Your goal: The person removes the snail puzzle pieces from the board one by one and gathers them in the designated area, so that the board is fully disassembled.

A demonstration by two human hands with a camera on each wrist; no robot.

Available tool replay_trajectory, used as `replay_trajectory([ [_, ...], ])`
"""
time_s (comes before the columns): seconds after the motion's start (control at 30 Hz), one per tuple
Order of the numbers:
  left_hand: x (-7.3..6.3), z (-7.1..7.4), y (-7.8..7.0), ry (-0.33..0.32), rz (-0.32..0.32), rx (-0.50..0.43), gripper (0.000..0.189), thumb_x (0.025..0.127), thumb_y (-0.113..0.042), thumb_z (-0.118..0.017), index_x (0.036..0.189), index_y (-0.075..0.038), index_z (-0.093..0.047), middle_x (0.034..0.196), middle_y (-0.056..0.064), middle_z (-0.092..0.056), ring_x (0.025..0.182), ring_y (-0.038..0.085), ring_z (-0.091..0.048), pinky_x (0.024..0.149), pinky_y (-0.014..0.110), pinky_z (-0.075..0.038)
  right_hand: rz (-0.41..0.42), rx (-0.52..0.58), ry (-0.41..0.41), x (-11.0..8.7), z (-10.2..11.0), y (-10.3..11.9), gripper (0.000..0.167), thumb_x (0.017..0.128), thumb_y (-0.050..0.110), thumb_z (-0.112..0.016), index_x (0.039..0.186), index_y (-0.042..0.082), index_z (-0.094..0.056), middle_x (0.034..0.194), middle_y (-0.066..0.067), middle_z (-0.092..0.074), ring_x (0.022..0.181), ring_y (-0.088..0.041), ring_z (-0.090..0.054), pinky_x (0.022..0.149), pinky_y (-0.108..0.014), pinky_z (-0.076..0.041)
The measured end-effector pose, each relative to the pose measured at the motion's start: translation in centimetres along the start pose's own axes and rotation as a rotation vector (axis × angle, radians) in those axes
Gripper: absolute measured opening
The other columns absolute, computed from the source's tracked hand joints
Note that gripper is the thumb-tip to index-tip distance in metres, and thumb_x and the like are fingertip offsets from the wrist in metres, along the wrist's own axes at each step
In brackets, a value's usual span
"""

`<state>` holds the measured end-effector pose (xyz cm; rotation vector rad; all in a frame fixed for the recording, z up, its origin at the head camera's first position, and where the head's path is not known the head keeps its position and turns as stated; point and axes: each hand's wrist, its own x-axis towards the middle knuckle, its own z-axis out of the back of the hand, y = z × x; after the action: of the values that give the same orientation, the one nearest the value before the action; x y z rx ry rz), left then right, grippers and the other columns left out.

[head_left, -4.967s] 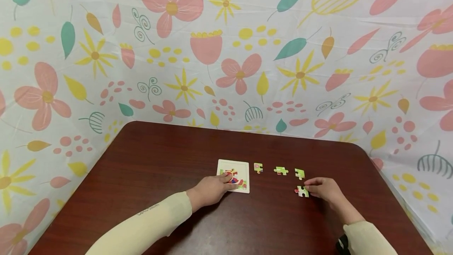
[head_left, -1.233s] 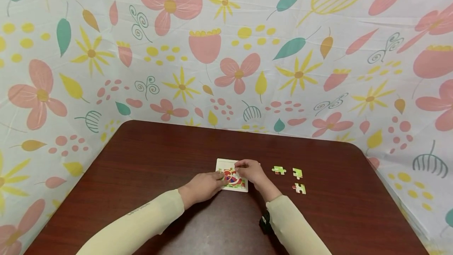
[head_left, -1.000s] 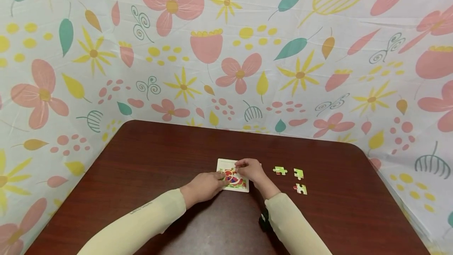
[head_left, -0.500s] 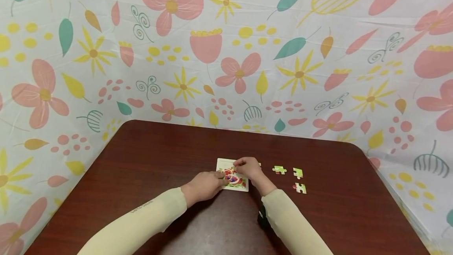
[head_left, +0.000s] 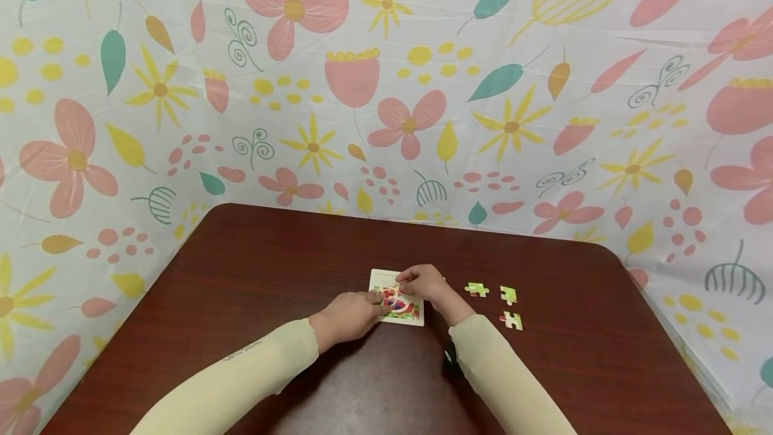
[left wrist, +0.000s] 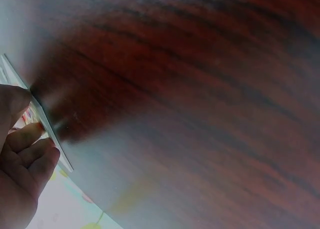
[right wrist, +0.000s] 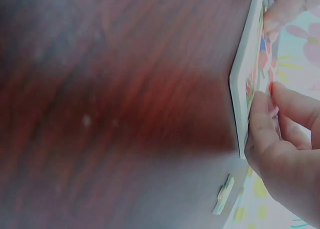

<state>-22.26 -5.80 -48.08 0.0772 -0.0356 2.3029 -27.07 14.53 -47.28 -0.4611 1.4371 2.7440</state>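
A square puzzle board (head_left: pixel 415 321) with a pale frame and a red, blue and green picture lies on the dark table. My left hand (head_left: pixel 349 316) rests on its left part, fingers reaching over the picture; in the left wrist view the left thumb (left wrist: pixel 15 99) is at the board's edge. On the upper right of the board, my right hand (head_left: pixel 425 285) pinches a small puzzle piece with red on it (right wrist: pixel 271 88) between thumb and fingertips, close over the picture. Most of that piece is hidden by the fingers.
To the right of the board lie loose puzzle pieces: a green one (head_left: pixel 476 290), a corner piece (head_left: pixel 508 295) and one with a red knob (head_left: pixel 512 320). Another's edge (head_left: pixel 444 280) shows behind the right hand. Flower-printed cloth (head_left: pixel 410 153) hangs behind the table (head_left: pixel 290 247).
Since five seconds ago my right hand has moved left from the loose pieces onto the board. Over the last second it has edged slightly up and left. My left hand stays on the board.
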Motion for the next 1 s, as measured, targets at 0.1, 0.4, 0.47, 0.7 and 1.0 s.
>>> replay_trajectory([
  [0.1, 0.04, -0.11, 0.00, -0.007, -0.005, 0.001, 0.028, 0.101, -0.021, -0.064, 0.128, -0.019, -0.074, 0.133, 0.006, -0.072, 0.121, 0.022, -0.071, 0.092, 0.034, -0.060, -0.016, 0.019, 0.026, 0.11, 0.27, -0.15, 0.019, 0.094, 0.002, -0.068, 0.111, -0.003, -0.075, 0.103, -0.015, -0.070, 0.087, -0.019, -0.063, 0.074, -0.026, -0.053],
  [0.4, 0.12, -0.39, -0.02, -0.008, -0.005, 0.012, 0.029, 0.101, -0.022, -0.065, 0.128, -0.020, -0.074, 0.132, 0.005, -0.072, 0.122, 0.020, -0.070, 0.090, 0.033, -0.061, -0.009, 0.019, 0.045, 0.25, 0.43, -0.51, 0.021, 0.093, 0.000, -0.068, 0.112, -0.003, -0.075, 0.099, -0.013, -0.071, 0.082, -0.016, -0.062, 0.073, -0.025, -0.051],
  [0.47, 0.12, -0.36, -0.05, -0.003, -0.004, 0.014, 0.029, 0.101, -0.022, -0.065, 0.128, -0.021, -0.073, 0.132, 0.005, -0.072, 0.122, 0.020, -0.070, 0.090, 0.032, -0.061, -0.002, 0.017, 0.043, 0.19, 0.41, -0.49, 0.021, 0.092, -0.001, -0.067, 0.112, -0.003, -0.075, 0.098, -0.014, -0.072, 0.082, -0.016, -0.063, 0.072, -0.025, -0.051],
  [0.7, -0.02, -0.21, -0.09, 0.021, 0.013, 0.008, 0.030, 0.101, -0.023, -0.064, 0.130, -0.021, -0.072, 0.136, 0.005, -0.071, 0.124, 0.020, -0.069, 0.092, 0.033, -0.060, 0.013, 0.031, 0.029, 0.41, 0.13, -0.76, 0.020, 0.091, -0.002, -0.068, 0.110, -0.003, -0.075, 0.094, -0.011, -0.072, 0.080, -0.014, -0.062, 0.071, -0.024, -0.051],
  [1.0, -0.07, -0.14, -0.05, 0.020, 0.035, -0.006, 0.030, 0.102, -0.022, -0.061, 0.129, -0.022, -0.073, 0.138, 0.005, -0.069, 0.126, 0.021, -0.068, 0.095, 0.034, -0.059, 0.023, 0.020, 0.014, 0.46, -0.21, -0.52, 0.017, 0.094, -0.001, -0.067, 0.108, -0.003, -0.075, 0.095, -0.012, -0.071, 0.080, -0.014, -0.062, 0.072, -0.024, -0.054],
])
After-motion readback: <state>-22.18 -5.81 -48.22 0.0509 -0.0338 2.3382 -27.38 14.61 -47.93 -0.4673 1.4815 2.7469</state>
